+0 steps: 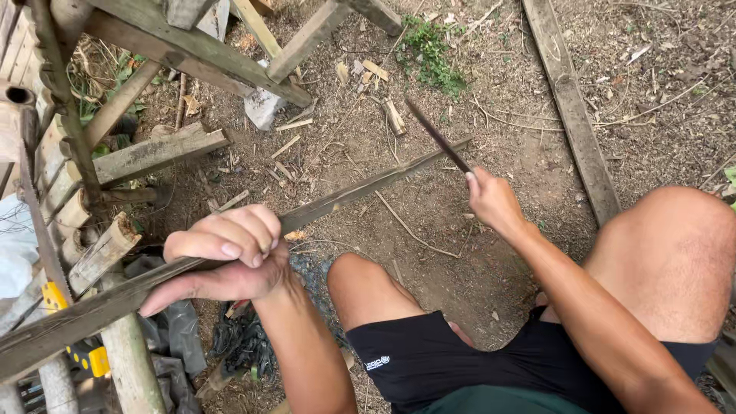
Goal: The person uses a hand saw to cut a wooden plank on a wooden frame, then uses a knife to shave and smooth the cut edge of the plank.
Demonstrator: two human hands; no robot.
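Note:
My left hand (222,257) is closed around a long, flat, weathered bamboo slat (360,190) that runs from the lower left up to the middle right. My right hand (492,201) grips the handle of a thin dark blade (437,136), which points up and to the left. The blade's lower part crosses the slat's far end near my right hand. My knees, in black shorts, are bent below both hands.
A rough wooden frame (192,46) and bamboo poles (126,353) stand at the left. A long plank (571,107) lies on the dirt at the upper right. Wood chips, a weed patch (433,54) and black plastic (180,326) litter the ground.

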